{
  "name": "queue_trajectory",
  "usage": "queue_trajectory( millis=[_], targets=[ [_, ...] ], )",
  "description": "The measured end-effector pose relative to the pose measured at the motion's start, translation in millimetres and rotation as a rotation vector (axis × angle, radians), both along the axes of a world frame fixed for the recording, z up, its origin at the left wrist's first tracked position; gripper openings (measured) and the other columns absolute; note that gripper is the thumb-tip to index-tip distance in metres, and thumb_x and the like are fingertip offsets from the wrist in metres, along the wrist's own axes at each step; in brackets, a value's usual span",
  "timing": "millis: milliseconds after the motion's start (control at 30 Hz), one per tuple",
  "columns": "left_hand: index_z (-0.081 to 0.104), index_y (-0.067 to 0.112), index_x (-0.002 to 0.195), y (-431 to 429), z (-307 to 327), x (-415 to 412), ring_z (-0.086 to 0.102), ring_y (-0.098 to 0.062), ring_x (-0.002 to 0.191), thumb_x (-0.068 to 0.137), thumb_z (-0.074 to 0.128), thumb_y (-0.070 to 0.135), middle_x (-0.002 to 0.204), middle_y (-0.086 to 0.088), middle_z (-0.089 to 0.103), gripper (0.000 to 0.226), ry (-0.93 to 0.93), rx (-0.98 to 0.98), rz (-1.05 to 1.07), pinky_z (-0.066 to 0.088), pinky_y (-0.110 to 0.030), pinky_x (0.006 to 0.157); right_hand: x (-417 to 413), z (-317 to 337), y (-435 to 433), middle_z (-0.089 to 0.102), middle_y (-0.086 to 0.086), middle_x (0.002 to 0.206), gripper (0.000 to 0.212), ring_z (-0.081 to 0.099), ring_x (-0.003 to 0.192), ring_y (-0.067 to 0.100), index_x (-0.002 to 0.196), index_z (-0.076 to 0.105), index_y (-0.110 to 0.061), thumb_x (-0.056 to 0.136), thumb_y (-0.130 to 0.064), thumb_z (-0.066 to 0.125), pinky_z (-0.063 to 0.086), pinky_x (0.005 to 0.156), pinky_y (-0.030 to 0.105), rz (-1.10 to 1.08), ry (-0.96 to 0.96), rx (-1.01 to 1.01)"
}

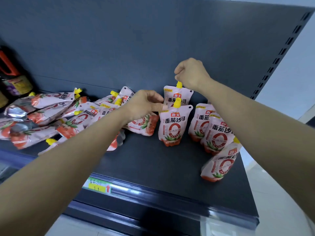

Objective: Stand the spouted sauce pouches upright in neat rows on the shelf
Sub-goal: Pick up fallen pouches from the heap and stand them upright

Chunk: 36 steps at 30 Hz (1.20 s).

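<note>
We look down past two bare forearms at a dark shelf (153, 160) w/ a dark back panel. Our right hand (191, 74) is closed in a pinch on the yellow spout (179, 84) of a rear pouch (179, 97), holding it upright near the back panel. Gripping by the spout probably lets the soft body hang straight so the base settles flat. Our left hand (144, 104) is partly curled, fingertips (161, 107) touching the left edge of the same pouch and the top left of the front pouch (173, 125), which stands just before it; this looks like steadying, so neither tips as the rear one is set.

To the right, approx. three more pouches stand in a column: a back one (202, 121), a middle one (217, 132) and a nearest one (220, 162) that leans left (not yet neat). So two rows are begun at the shelf's right end.

At left lies a loose heap of pouches (51, 116), flat and overlapping, spouts pointing various ways, still to be stood. Dark bottles (13, 82) sit at far left. A yellow price tag (98, 185) is on the shelf's front rail. We judge the task approx. a third done.
</note>
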<state>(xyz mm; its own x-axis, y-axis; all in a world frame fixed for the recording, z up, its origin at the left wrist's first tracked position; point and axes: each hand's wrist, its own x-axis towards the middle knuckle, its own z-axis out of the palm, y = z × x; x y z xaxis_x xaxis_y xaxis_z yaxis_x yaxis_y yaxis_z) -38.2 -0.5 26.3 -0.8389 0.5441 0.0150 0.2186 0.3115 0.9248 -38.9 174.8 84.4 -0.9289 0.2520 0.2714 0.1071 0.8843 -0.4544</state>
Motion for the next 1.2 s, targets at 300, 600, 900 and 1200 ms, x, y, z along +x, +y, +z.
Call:
queue_trajectory(
  millis=[300, 600, 900, 1200],
  targets=[
    [0.062, 0.018, 0.095, -70.3, 10.9, 7.1, 0.063, -0.019, 0.087, 0.081, 0.071, 0.012, 0.097, -0.005, 0.065, 0.018, 0.284, -0.002, 0.302, 0.054, -0.030, 0.083, 0.4, 0.2, -53.1, 0.065, 0.009, 0.122, 0.033, 0.058, 0.115, 0.029, 0.122, 0.062, -0.012, 0.090, -0.020, 0.060, 0.047, 0.099, 0.039, 0.229, 0.037, 0.174],
    [0.063, 0.012, 0.103, -124.9, 4.1, -0.2, 0.058, -0.017, 0.088, 0.081, 0.071, 0.017, 0.095, -0.003, 0.063, 0.024, 0.338, -0.111, 0.368, 0.047, -0.027, 0.079, -13.4, -10.0, -108.1, 0.058, 0.007, 0.133, 0.041, 0.053, 0.123, 0.028, 0.132, 0.054, -0.014, 0.092, -0.020, 0.058, 0.045, 0.101, 0.038, 0.320, -0.017, 0.295],
    [0.062, 0.011, 0.104, -160.0, -27.1, -46.1, 0.054, -0.016, 0.083, 0.080, 0.072, 0.014, 0.094, 0.000, 0.058, 0.026, 0.275, -0.181, 0.267, 0.048, -0.026, 0.071, -34.4, -41.2, -140.9, 0.063, 0.014, 0.122, 0.031, 0.058, 0.112, 0.034, 0.120, 0.060, -0.008, 0.090, -0.009, 0.054, 0.050, 0.093, 0.044, 0.219, -0.122, 0.379],
    [0.059, 0.010, 0.117, -161.5, -58.5, -85.6, 0.054, -0.018, 0.093, 0.078, 0.072, 0.014, 0.115, -0.006, 0.056, 0.041, 0.325, -0.325, 0.151, 0.039, -0.022, 0.078, -47.3, -72.9, -140.5, 0.057, 0.015, 0.124, 0.038, 0.052, 0.116, 0.035, 0.124, 0.055, -0.010, 0.088, -0.019, 0.061, 0.047, 0.095, 0.044, 0.172, -0.297, 0.485]
  ],
)
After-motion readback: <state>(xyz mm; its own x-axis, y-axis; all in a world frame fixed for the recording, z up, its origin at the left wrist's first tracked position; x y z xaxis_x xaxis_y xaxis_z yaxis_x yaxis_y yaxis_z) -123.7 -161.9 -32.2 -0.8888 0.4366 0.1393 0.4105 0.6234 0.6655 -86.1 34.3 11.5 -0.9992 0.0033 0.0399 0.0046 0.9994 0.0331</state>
